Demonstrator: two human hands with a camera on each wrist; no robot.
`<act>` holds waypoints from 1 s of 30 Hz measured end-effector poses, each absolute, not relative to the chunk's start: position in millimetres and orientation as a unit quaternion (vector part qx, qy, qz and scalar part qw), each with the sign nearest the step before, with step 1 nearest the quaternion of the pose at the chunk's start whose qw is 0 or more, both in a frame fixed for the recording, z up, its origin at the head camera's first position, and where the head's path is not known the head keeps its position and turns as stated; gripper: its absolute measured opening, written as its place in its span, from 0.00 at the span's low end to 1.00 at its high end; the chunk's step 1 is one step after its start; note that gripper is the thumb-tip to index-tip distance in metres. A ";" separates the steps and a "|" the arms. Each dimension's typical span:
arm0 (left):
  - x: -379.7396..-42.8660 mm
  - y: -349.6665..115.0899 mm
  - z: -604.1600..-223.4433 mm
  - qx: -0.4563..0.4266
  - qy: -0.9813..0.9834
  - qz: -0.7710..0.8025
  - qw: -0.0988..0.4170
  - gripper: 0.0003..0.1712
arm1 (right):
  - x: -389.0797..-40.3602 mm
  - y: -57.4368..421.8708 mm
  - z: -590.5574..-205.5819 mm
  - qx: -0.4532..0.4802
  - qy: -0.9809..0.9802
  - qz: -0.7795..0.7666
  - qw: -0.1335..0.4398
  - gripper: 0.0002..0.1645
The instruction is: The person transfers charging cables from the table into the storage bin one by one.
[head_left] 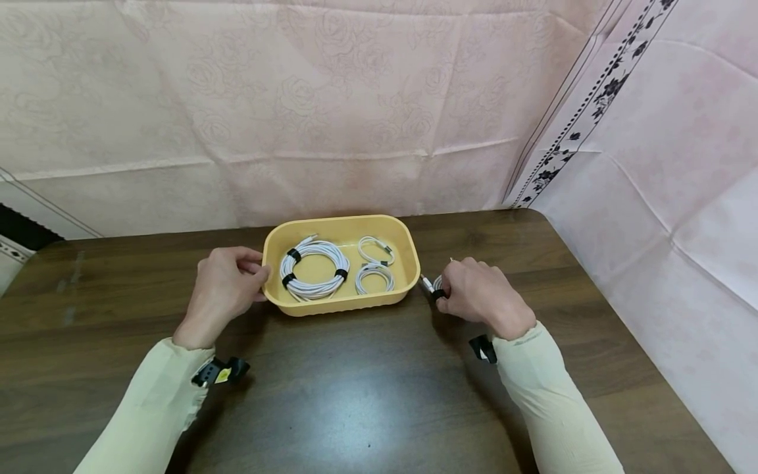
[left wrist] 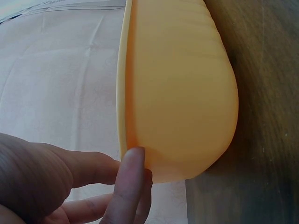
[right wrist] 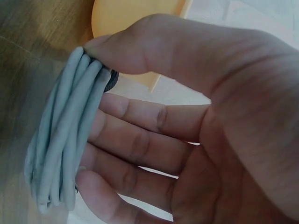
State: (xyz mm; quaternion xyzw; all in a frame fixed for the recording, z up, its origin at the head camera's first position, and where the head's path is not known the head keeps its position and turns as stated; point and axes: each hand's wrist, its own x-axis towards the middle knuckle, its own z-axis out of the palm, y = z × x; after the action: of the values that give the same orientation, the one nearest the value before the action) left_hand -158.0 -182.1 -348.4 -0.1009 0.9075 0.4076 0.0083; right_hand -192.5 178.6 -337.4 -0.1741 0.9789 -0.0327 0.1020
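Note:
A yellow plastic tray (head_left: 340, 306) stands on the table. Inside it, at the left, lies a large coil of white cable (head_left: 314, 289) bound with several black straps; two smaller grey-white cables, one a coil (head_left: 375, 268) and one a loop (head_left: 376, 241), lie at the right. My left hand (head_left: 222, 289) pinches the tray's left end between thumb and fingers. Just right of the tray, my right hand (head_left: 482, 296) grips a coiled grey cable (right wrist: 65, 135) with a black strap (right wrist: 111, 80). In the head view the hand mostly hides this coil, though a plug end (head_left: 428, 284) shows.
The dark wooden table (head_left: 331, 395) reaches back to a pale patterned cloth (head_left: 331, 118). Another cloth (head_left: 699, 171) hangs along the right edge. Black straps (head_left: 222, 372) sit on both cream sleeves (head_left: 551, 388).

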 end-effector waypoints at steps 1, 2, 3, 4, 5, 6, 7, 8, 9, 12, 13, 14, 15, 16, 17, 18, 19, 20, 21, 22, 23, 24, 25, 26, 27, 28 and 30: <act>-157.9 -182.0 -348.4 -0.101 0.907 0.408 0.008 0.21 | -192.7 178.7 -337.0 -0.173 0.979 -0.034 0.101 0.17; -157.8 -182.0 -348.3 -0.100 0.908 0.408 0.006 0.21 | -192.8 178.8 -336.6 -0.173 0.979 -0.035 0.100 0.16; -157.8 -182.0 -348.3 -0.100 0.908 0.407 0.005 0.21 | -192.8 178.7 -336.0 -0.172 0.979 -0.036 0.098 0.15; -157.7 -182.1 -348.2 -0.100 0.908 0.408 0.004 0.21 | -193.0 178.6 -335.7 -0.172 0.980 -0.036 0.097 0.15; -157.6 -182.1 -348.2 -0.100 0.907 0.408 0.003 0.20 | -193.2 178.6 -335.5 -0.172 0.980 -0.037 0.096 0.14; -157.6 -182.2 -348.2 -0.100 0.907 0.409 0.003 0.20 | -193.2 178.6 -335.2 -0.172 0.980 -0.038 0.095 0.14; -157.6 -182.2 -348.2 -0.099 0.907 0.409 0.003 0.20 | -193.1 178.5 -334.9 -0.173 0.980 -0.038 0.093 0.14; -157.7 -182.2 -348.2 -0.099 0.907 0.409 0.003 0.20 | -192.9 178.3 -334.4 -0.173 0.980 -0.037 0.092 0.14; -157.7 -182.3 -348.2 -0.099 0.907 0.408 0.004 0.21 | -192.7 178.1 -334.1 -0.173 0.980 -0.036 0.090 0.14; -158.0 -182.3 -348.2 -0.100 0.908 0.407 0.005 0.21 | -192.3 178.3 -332.7 -0.175 0.981 -0.033 0.082 0.13; -158.0 -182.3 -348.3 -0.100 0.908 0.406 0.005 0.21 | -192.5 178.3 -332.2 -0.174 0.981 -0.031 0.080 0.14; -158.1 -182.3 -348.3 -0.099 0.908 0.406 0.005 0.20 | -192.5 178.3 -331.6 -0.174 0.981 -0.030 0.078 0.14; -158.2 -182.3 -348.4 -0.099 0.908 0.407 0.005 0.20 | -192.5 178.3 -331.1 -0.173 0.982 -0.030 0.075 0.14; -158.4 -182.2 -348.3 -0.100 0.908 0.407 0.006 0.20 | -192.8 178.3 -330.5 -0.173 0.982 -0.030 0.074 0.15; -158.5 -182.2 -348.3 -0.100 0.907 0.408 0.006 0.20 | -193.1 178.1 -329.9 -0.172 0.982 -0.030 0.073 0.15; -158.6 -182.1 -348.2 -0.100 0.907 0.409 0.007 0.21 | -193.4 178.0 -329.5 -0.170 0.982 -0.030 0.072 0.16; -158.8 -182.0 -348.1 -0.101 0.907 0.410 0.008 0.21 | -193.8 177.8 -329.2 -0.170 0.982 -0.032 0.071 0.16; -158.9 -182.0 -347.9 -0.102 0.906 0.410 0.008 0.21 | -194.0 177.6 -328.9 -0.169 0.982 -0.033 0.070 0.17; -158.9 -181.9 -347.7 -0.103 0.906 0.410 0.009 0.21 | -194.1 177.5 -328.5 -0.169 0.983 -0.035 0.069 0.17; -159.0 -181.8 -347.4 -0.104 0.906 0.410 0.009 0.21 | -194.2 177.4 -328.3 -0.170 0.982 -0.035 0.068 0.18; -159.0 -181.7 -347.3 -0.104 0.906 0.410 0.009 0.21 | -194.2 177.3 -328.1 -0.170 0.983 -0.037 0.067 0.19; -158.9 -181.7 -347.1 -0.105 0.907 0.409 0.010 0.21 | -194.1 177.2 -327.9 -0.170 0.983 -0.038 0.065 0.19; -158.8 -181.6 -347.0 -0.105 0.907 0.408 0.010 0.21 | -194.2 177.0 -327.8 -0.170 0.983 -0.038 0.064 0.20; -158.6 -181.7 -347.0 -0.105 0.907 0.408 0.010 0.21 | -194.2 176.9 -327.6 -0.170 0.983 -0.038 0.063 0.20; -158.4 -181.7 -347.1 -0.105 0.907 0.407 0.011 0.21 | -194.3 176.7 -327.5 -0.169 0.983 -0.039 0.064 0.21; -158.1 -181.7 -347.4 -0.104 0.907 0.407 0.011 0.21 | -194.7 176.7 -327.6 -0.169 0.983 -0.039 0.063 0.21; -157.6 -181.9 -347.9 -0.104 0.907 0.408 0.012 0.21 | -195.3 176.4 -327.6 -0.167 0.983 -0.041 0.065 0.22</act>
State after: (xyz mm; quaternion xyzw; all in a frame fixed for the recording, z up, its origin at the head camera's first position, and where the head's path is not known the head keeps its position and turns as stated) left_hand -157.6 -181.9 -347.9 -0.1041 0.9071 0.4077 0.0124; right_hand -195.3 176.4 -327.6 -0.1670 0.9830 -0.0409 0.0651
